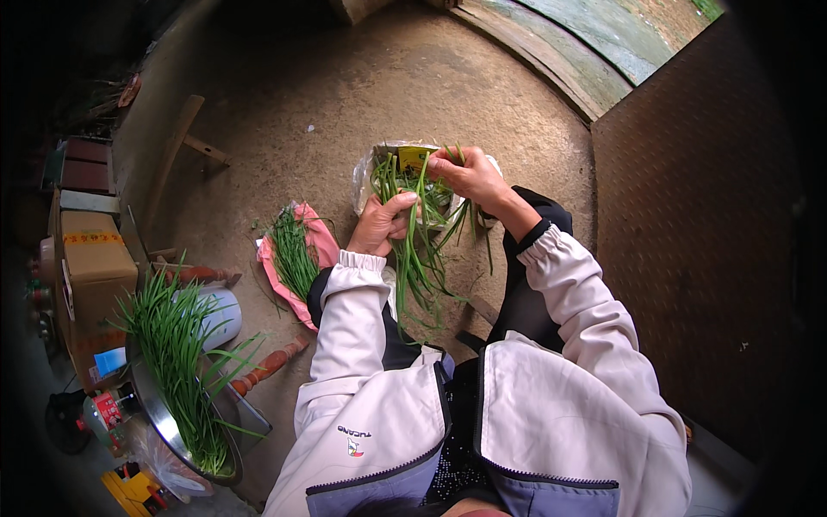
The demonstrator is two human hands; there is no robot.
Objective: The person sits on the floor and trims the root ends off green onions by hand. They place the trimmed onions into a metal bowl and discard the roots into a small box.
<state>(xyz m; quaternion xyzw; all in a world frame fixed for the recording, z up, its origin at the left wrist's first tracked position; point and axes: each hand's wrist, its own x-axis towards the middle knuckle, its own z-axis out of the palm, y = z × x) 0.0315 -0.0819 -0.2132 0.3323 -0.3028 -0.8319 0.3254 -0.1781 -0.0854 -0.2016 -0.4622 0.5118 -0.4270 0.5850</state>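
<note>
My left hand [382, 223] is closed round a bunch of long green leafy stalks [408, 265], probably Chinese chives, whose leaves hang down between my knees. To its upper right, my right hand [470, 174] pinches a few more stalks, with leaves trailing below the palm. Both hands are over a bin lined with clear plastic [363, 178], which holds loose green scraps. On the floor by my left knee, a pink plastic bag [321, 238] lies under a pile of thin green leaves [292, 255]. A metal basin [158, 413] at the lower left holds a large bunch of green leaves [171, 349].
Along the left side are a cardboard box [97, 258], a pale bucket [223, 316], a plastic bottle [103, 413] and reddish turned wooden legs [274, 365]. A wooden piece [181, 129] stands farther up. A brown textured door panel [691, 213] is at the right, beside a doorway sill [536, 61].
</note>
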